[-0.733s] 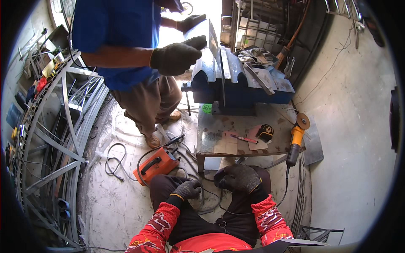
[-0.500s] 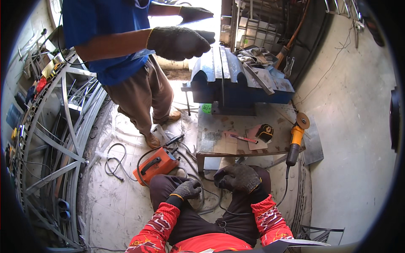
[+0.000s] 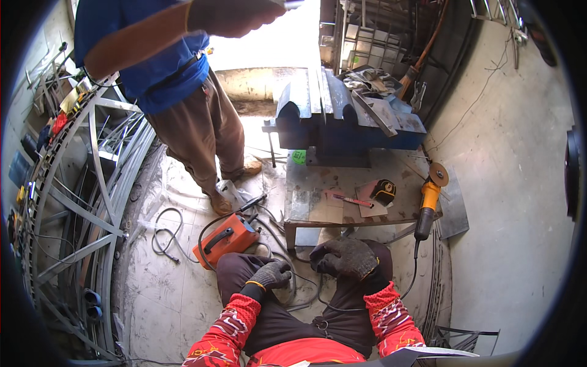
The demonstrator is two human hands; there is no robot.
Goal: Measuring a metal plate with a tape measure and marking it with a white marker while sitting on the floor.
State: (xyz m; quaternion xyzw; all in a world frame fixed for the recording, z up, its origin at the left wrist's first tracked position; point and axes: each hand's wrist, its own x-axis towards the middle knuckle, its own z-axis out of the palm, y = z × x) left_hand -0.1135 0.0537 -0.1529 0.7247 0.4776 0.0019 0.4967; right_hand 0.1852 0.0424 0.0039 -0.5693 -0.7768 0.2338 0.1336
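Resting on the left thigh, left hand (image 3: 269, 275) gloved, fingers curled shut, empty; black cables (image 3: 292, 292) lie just beside it. Right hand (image 3: 345, 258) on the right knee, fingers loosely bent, empty. Angle grinder (image 3: 426, 203) lies up-right on the surface (image 3: 318, 177), long axis toward the right hand, nearer it.

gloves (image 3: 346, 258): dark knitted cloth, matt, worn
sleeves (image 3: 227, 325): red patterned cloth
low table (image 3: 306, 183): bare metal top, dull, stained
welder (image 3: 225, 239): orange casing, slightly glossy
floor (image 3: 147, 287): rough, dusty concrete
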